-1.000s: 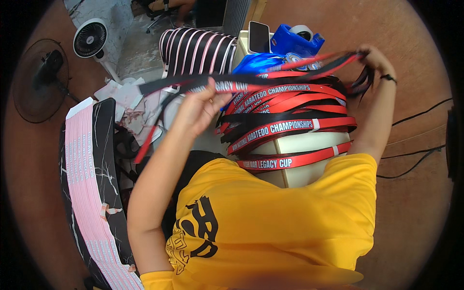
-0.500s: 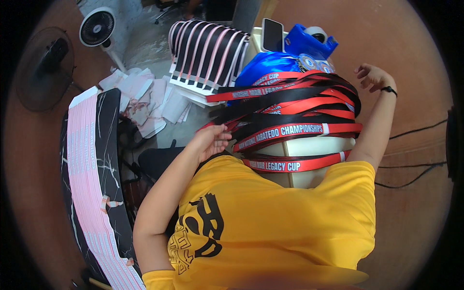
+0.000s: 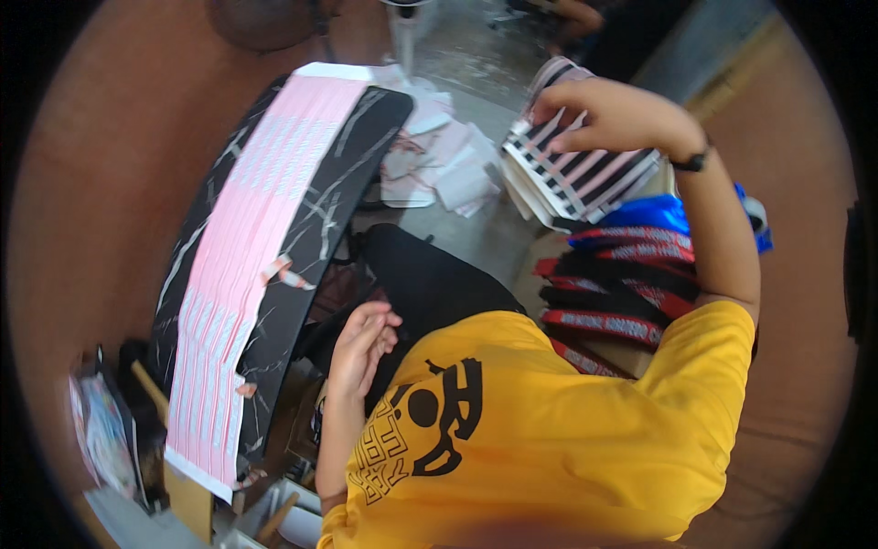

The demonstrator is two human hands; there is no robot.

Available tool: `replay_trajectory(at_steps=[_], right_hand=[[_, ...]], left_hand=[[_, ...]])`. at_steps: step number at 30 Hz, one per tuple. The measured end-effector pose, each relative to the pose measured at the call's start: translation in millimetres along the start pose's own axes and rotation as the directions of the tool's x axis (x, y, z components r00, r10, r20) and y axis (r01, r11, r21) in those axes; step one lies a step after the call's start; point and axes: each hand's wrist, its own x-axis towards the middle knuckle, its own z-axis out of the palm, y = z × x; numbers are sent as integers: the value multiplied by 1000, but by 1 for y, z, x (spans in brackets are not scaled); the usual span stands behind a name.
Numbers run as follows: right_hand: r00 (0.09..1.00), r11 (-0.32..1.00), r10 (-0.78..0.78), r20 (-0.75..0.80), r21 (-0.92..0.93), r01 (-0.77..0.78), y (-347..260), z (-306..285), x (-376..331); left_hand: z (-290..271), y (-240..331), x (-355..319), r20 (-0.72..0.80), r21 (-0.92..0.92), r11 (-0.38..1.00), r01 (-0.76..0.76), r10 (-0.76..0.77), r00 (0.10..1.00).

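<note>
My right hand (image 3: 608, 117) reaches across the striped black, white and pink strips (image 3: 599, 178), its fingers bent and apart with nothing seen in them. Whether it touches them I cannot tell. My left hand (image 3: 361, 343) hangs between the black marbled table and my black-clad leg, fingers loosely curled and empty. Flat along the table (image 3: 343, 174) lies a long sheet of pink and white printed strips (image 3: 247, 210). Red and black printed ribbons (image 3: 613, 297) are piled at the right, partly behind my right arm, with shiny blue fabric (image 3: 645, 215) behind them.
Torn paper scraps (image 3: 448, 156) lie heaped on the floor beyond the table. Part of a fan (image 3: 261, 18) shows at the top left. A white tape roll (image 3: 755, 212) is beyond my right forearm. A plastic-wrapped bundle (image 3: 105, 430) stands at the lower left.
My view and body have turned left, toward the table. My right hand has swung from beside the ribbons to over the striped strips. My left hand has moved away from the ribbon pile.
</note>
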Motion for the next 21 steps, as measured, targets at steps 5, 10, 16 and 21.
replay_trajectory(at_steps=[5, 10, 16, 21], right_hand=[[976, 991, -113, -184, 44, 123, 40, 74, 194], [868, 935, 352, -350, 181, -306, 99, 133, 372], [696, 723, 672, -253, 430, -541, 142, 168, 463], [524, 811, 552, -648, 563, -158, 157, 143, 469]], left_hand=[[-44, -27, -85, -446, -197, 921, -337, 222, 867], [-69, -43, -138, -704, 566, 712, -415, 680, 206], [-75, -19, -143, -416, 820, 307, 483, 899, 135], [-94, 14, -104, -593, 658, 280, 699, 765, 252]])
